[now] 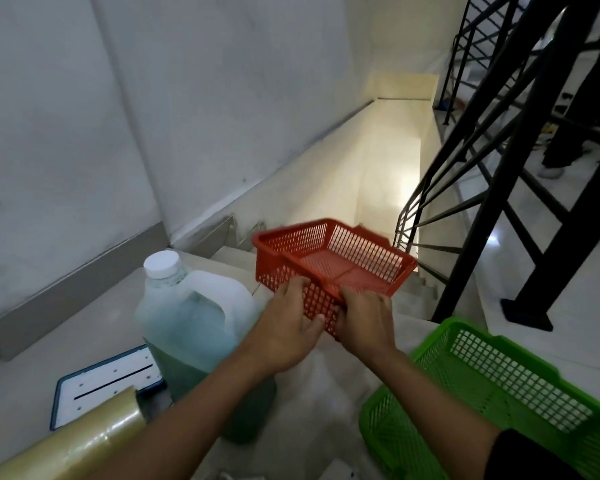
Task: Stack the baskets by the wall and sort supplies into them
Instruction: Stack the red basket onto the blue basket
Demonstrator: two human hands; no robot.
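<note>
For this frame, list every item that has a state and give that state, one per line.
red basket: empty, lifted and tilted, gripped at its near wall by both hands
green basket: empty, upright on the floor, untouched
jug: capped, upright, partly filled with green liquid
roll of clear film: lying on its side
left hand: closed on the red basket
right hand: closed on the red basket

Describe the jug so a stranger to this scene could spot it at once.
Start at the grey wall on the left and drop to the landing floor at its foot. There stands the jug, left of the red basket that both hands hold. It alone is translucent, with a white cap, a moulded handle and greenish liquid inside.
</note>
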